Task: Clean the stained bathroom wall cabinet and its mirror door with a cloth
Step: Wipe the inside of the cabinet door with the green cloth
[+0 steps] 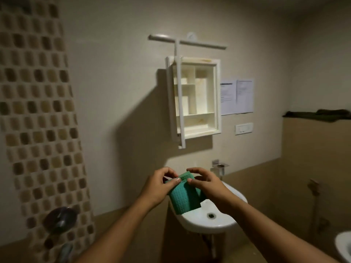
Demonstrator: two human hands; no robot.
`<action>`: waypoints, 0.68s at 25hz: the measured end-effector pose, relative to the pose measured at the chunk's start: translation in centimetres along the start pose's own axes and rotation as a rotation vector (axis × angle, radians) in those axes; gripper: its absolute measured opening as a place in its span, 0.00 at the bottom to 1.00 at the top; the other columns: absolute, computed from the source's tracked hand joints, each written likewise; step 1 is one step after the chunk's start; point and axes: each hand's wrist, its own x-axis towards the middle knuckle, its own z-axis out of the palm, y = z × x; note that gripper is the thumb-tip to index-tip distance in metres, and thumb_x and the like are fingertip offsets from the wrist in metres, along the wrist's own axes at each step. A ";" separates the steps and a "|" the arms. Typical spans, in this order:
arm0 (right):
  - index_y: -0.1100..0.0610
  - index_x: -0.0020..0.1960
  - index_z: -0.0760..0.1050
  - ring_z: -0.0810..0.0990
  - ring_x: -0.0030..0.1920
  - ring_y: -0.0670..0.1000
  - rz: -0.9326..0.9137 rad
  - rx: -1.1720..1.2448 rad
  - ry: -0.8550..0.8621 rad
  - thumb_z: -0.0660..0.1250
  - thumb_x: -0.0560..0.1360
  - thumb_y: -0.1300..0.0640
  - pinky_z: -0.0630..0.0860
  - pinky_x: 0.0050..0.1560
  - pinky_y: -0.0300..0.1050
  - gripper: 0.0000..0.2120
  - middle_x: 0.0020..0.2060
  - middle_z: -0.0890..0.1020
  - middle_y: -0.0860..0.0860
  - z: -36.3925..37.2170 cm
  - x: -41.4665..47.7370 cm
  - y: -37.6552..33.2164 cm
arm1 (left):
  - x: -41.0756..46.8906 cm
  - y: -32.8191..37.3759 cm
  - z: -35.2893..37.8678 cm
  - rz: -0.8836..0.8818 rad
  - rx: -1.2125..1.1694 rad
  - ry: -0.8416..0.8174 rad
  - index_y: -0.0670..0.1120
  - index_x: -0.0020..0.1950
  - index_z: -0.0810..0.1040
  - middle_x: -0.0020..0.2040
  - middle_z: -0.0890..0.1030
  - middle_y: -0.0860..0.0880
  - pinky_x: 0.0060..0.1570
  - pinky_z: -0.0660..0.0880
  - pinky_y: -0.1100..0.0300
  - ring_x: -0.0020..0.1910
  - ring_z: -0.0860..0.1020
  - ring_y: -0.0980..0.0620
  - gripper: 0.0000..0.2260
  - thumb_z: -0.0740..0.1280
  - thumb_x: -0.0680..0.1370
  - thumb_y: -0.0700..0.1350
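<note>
Both forearms reach forward from the bottom of the view and meet over the white sink point(224, 223). The left hand point(158, 184) comes in from the lower left, its fingers curled and its thumb pressed flat on the upper left edge of a green cloth point(185, 197), pinching it. The right hand point(206, 185) comes in from the lower right, its fingers arched over the cloth's top right corner and its thumb tucked against the fabric, gripping it as well. The cloth looks folded and hangs between the two hands, its lower edge just above the sink's basin.

Well above the hands, the wall cabinet point(199, 97) hangs on the beige wall, its pale shelves and compartments showing yellowish stains. Its mirror door point(180, 103) stands swung open on the left side, seen nearly edge-on. A chrome tap point(218, 168) stands just behind the right hand. Two paper sheets point(236, 96) are stuck to the wall beside the cabinet, right of it.
</note>
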 end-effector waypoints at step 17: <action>0.54 0.64 0.72 0.86 0.52 0.55 0.030 -0.118 0.262 0.72 0.78 0.47 0.84 0.46 0.48 0.19 0.58 0.82 0.57 -31.3 18.9 -3.5 | 32.7 7.6 22.3 -0.054 -0.415 -0.156 0.46 0.57 0.83 0.47 0.87 0.46 0.44 0.83 0.54 0.46 0.86 0.48 0.09 0.67 0.83 0.49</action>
